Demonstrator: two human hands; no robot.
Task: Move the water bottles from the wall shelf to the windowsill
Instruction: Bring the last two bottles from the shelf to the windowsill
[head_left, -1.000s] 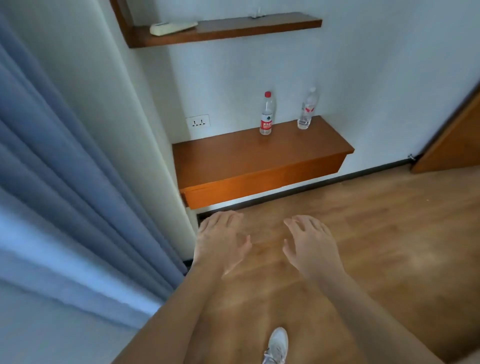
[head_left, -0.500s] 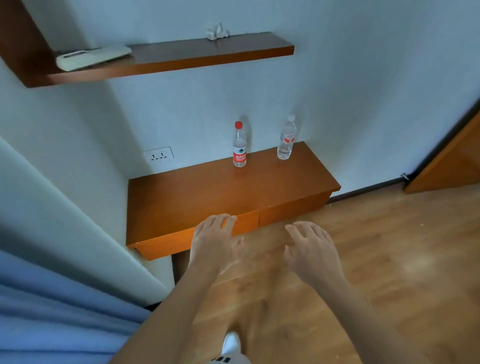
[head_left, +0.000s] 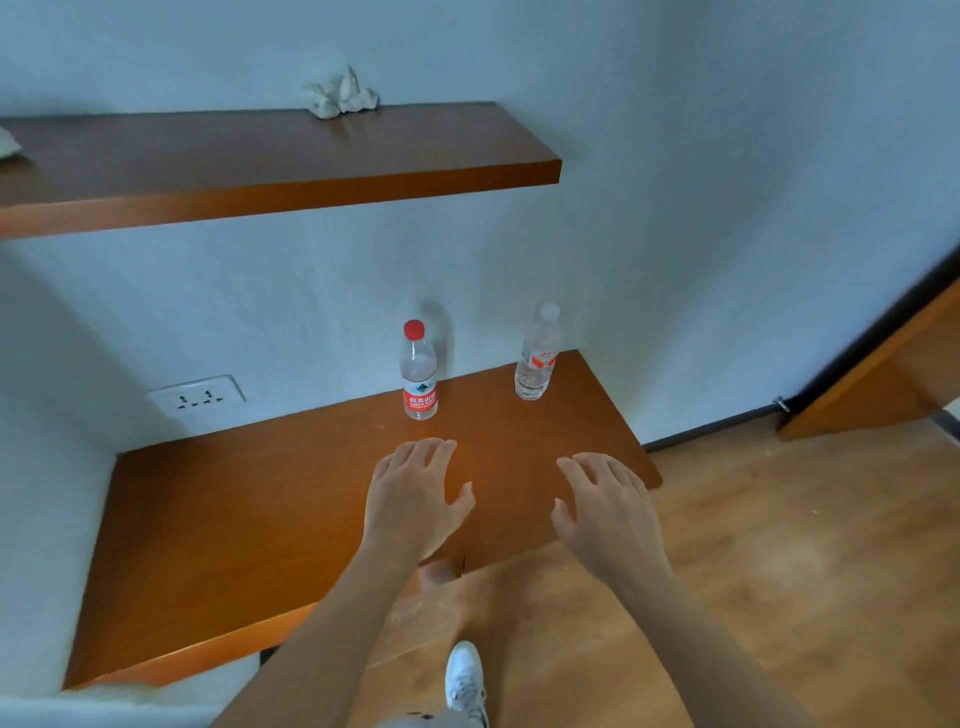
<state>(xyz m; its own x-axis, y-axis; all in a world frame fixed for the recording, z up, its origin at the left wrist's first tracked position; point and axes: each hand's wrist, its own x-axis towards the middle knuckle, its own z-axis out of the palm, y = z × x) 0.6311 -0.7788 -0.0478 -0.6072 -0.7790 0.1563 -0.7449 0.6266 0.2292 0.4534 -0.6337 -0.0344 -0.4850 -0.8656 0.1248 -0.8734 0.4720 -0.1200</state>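
Note:
Two clear water bottles stand upright near the wall on the low wooden wall shelf (head_left: 234, 519). The red-capped bottle (head_left: 418, 371) with a red label is on the left; the white-capped bottle (head_left: 536, 353) stands to its right, near the shelf's far right end. My left hand (head_left: 413, 493) hovers over the shelf a short way in front of the red-capped bottle, fingers relaxed and empty. Over the shelf's right front corner, my right hand (head_left: 605, 504) is likewise open and empty. The windowsill is not in view.
An upper wooden shelf (head_left: 291, 171) juts out above, with a crumpled white tissue (head_left: 340, 96) on it. A wall socket (head_left: 197, 397) sits left of the bottles. Wooden floor lies to the right, with a wooden door (head_left: 883, 364) at the far right. My white shoe (head_left: 465, 680) shows below.
The view has come much closer to the low shelf. Both hands have reached forward from over the floor to over the shelf, nearer the bottles. The curtain has left the view.

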